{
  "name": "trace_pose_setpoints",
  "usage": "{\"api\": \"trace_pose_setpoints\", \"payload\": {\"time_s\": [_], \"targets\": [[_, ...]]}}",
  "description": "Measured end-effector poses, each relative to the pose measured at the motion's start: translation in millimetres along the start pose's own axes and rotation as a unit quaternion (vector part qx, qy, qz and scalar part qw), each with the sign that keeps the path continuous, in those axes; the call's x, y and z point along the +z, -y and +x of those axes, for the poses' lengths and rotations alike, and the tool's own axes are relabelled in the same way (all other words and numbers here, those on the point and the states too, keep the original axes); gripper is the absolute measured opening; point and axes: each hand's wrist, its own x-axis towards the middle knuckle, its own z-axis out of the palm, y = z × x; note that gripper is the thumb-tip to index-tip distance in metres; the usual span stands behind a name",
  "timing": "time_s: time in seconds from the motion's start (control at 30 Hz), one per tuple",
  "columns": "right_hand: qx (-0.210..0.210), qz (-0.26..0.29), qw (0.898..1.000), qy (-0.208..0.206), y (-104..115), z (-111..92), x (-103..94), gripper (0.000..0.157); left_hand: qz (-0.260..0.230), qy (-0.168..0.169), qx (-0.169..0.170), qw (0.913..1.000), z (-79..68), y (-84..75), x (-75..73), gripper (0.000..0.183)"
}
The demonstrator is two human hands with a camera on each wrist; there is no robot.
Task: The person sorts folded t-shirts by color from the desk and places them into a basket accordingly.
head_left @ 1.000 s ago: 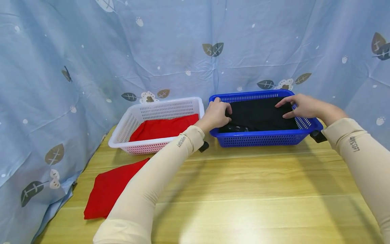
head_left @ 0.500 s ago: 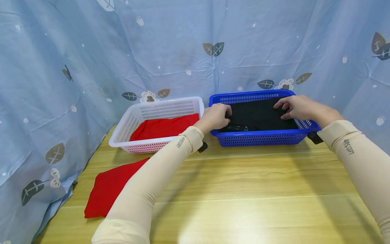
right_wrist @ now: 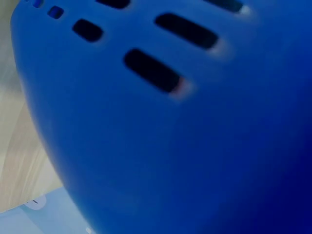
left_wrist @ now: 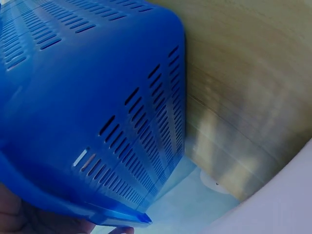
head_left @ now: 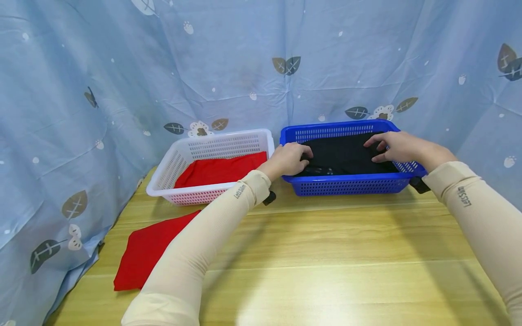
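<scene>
Folded black cloth [head_left: 340,151] lies in the blue plastic basket [head_left: 346,186], with a shiny patterned patch near its front left corner. Over the basket's left end reaches my left hand [head_left: 287,158], fingers bent down at the cloth's left edge and thumb apart from them. My right hand [head_left: 403,147] comes in over the opposite end, its relaxed, curved fingers resting at the cloth's right part. In the left wrist view, the outer wall of the blue basket [left_wrist: 87,97] hides most of that hand. Basket wall [right_wrist: 146,146] fills the right wrist view.
To the left stands a white basket [head_left: 195,195] with red cloth [head_left: 222,170] inside. A folded red cloth [head_left: 151,249] lies on the wooden table [head_left: 326,253], partly behind the left sleeve. A blue patterned curtain [head_left: 236,59] hangs close behind both baskets.
My left hand has moved slightly down toward the near side of the basket. The right hand has shifted a little left and nearer over the black cloth.
</scene>
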Motion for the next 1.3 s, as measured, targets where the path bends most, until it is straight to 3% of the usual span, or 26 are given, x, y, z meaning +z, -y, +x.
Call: {"api": "trace_pose_setpoints", "payload": {"time_s": [0.33, 0.7, 1.3], "targets": [[-0.015, 0.029, 0.999, -0.007, 8, -6, -4.2, 0.049, -0.068, -0.018, 0.022, 0.9973, -7.7, 6.1, -7.8, 0.028], [-0.051, 0.035, 0.997, -0.037, 34, -8, -7.0, 0.048, -0.125, -0.025, 0.034, 0.9912, -34.3, 15.1, -28.3, 0.033], [-0.149, 0.063, 0.984, -0.081, 105, -9, 6.0, 0.050, -0.143, -0.043, 0.006, 0.9887, -118.9, 56.2, -61.7, 0.048]]}}
